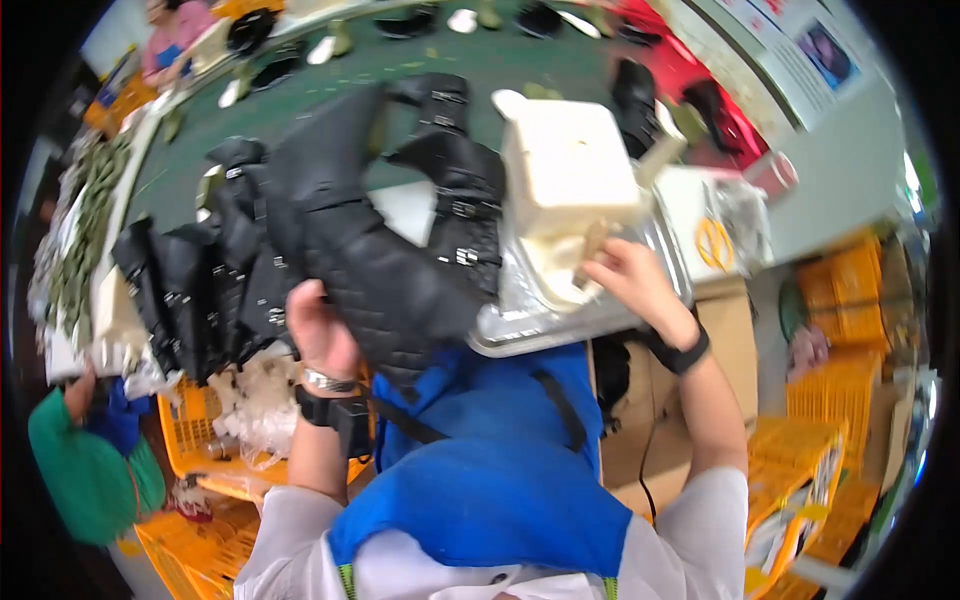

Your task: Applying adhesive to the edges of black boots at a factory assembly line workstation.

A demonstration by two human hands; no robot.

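A black boot upper (345,240) with quilted stitching hangs tilted in front of me. My left hand (322,335) grips it at its left edge, the fingers partly hidden by the leather. My right hand (635,285) pinches a flat tan brush-like tool (590,250) whose lower end is in the opening of a cream plastic container (570,160). That container stands in a shallow metal tray (545,338) lined with clear plastic, at the table's near edge. Next to the held boot upper, another buckled black boot upper (465,205) lies on the table.
Several black boot uppers (190,280) lie at the left. Beyond them, a green conveyor belt (470,55) carries boot parts. Yellow scissors (713,243) and a clear bag sit at the right. Orange crates (200,425) flank me. Other people are at the far left (175,40) and near left (95,465).
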